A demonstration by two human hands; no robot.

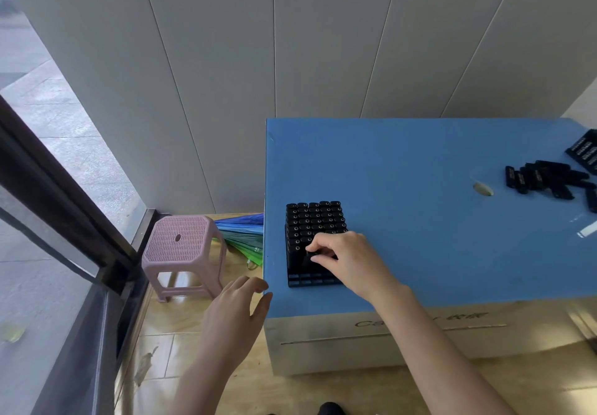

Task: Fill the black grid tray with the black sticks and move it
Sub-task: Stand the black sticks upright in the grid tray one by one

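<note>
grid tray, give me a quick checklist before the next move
1. Stick pinched by the right hand seated in its slot: cannot tell, fingers cover it.
2. Tray full: not ok, front slots look empty.
3. Tray wholly on the table: ok, but near its left edge.
4. Left hand free: ok, open, holds nothing.
5. Loose sticks to hand: ok, piled at the table's far right.

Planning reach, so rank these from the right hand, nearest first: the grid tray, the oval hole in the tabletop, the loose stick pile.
1. The grid tray, directly under the right hand.
2. The oval hole, mid-table, to the right.
3. The loose stick pile, far right.
</note>
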